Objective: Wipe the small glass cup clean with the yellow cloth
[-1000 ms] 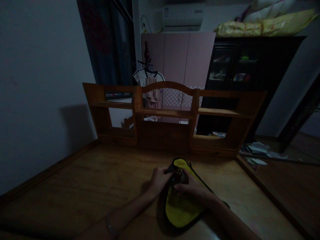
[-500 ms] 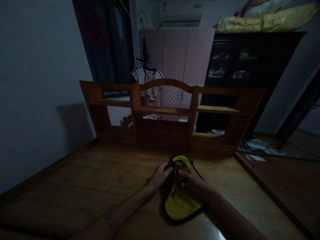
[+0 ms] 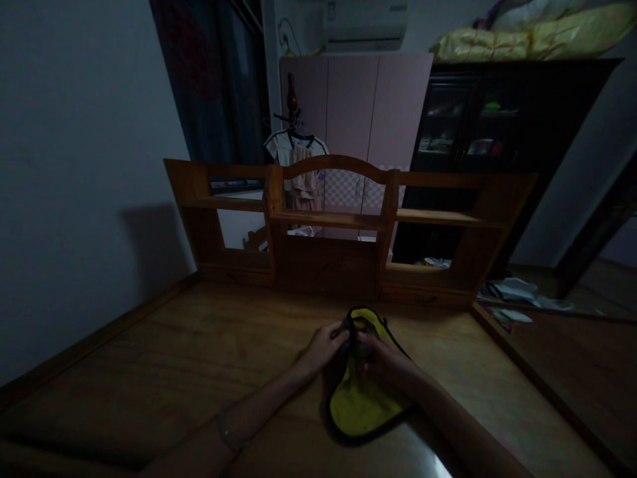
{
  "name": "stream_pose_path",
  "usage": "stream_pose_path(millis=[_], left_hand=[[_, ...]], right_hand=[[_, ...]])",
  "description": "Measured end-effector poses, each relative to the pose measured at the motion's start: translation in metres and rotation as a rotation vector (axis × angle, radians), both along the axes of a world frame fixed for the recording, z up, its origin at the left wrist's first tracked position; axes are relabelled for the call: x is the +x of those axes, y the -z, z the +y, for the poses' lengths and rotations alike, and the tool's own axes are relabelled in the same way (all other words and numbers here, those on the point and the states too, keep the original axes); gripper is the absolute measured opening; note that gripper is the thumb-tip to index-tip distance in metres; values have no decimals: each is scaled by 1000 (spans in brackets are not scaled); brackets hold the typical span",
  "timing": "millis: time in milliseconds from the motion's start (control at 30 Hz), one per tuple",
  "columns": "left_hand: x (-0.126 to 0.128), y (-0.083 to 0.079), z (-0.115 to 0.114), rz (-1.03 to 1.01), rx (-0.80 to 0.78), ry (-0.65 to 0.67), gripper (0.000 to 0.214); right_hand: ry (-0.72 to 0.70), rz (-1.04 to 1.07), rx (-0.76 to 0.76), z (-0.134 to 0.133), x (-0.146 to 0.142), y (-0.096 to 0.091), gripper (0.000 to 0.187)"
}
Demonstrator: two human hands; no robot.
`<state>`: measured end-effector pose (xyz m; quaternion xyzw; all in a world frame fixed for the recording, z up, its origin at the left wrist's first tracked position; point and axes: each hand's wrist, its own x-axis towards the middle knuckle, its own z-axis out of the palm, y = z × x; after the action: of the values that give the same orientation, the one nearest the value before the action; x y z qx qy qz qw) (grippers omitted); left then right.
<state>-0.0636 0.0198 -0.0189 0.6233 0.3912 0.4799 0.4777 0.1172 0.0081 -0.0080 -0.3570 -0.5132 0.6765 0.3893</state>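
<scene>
A yellow cloth with a dark edge (image 3: 359,405) lies on the wooden board surface (image 3: 199,352) in front of me. My left hand (image 3: 322,346) pinches the cloth's dark upper left edge. Beside it, my right hand (image 3: 382,357) is closed on the cloth's top part, where the fabric is bunched up between the two hands. The room is very dim, and whether anything lies inside the folded fabric cannot be made out.
A wooden headboard with shelves (image 3: 343,229) stands just beyond the cloth. Behind it are a pink wardrobe (image 3: 358,113), hanging clothes (image 3: 298,162) and a dark cabinet (image 3: 478,133) with bedding on top. A wall runs along the left. Papers (image 3: 512,292) lie on the floor at right.
The far end of the cloth has been drawn in toward my hands, so the cloth looks shorter. Both hands shifted slightly upward in view and stay closed on it.
</scene>
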Motion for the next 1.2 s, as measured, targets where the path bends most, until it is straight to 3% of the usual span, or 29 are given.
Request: stream_pose_path(millis=[500, 967, 1067, 1200], left_hand=[[-2, -8, -8, 121, 63, -149, 31], [0, -14, -15, 259, 157, -198, 35], [0, -15, -16, 220, 158, -183, 33], [0, -13, -11, -18, 33, -139, 31]], right_hand=[[-111, -102, 121, -1, 6, 6, 49], [-113, -45, 60, -1, 5, 3, 45], [-106, -14, 32, -3, 5, 1, 46], [-113, 73, -6, 1, 6, 5, 40]])
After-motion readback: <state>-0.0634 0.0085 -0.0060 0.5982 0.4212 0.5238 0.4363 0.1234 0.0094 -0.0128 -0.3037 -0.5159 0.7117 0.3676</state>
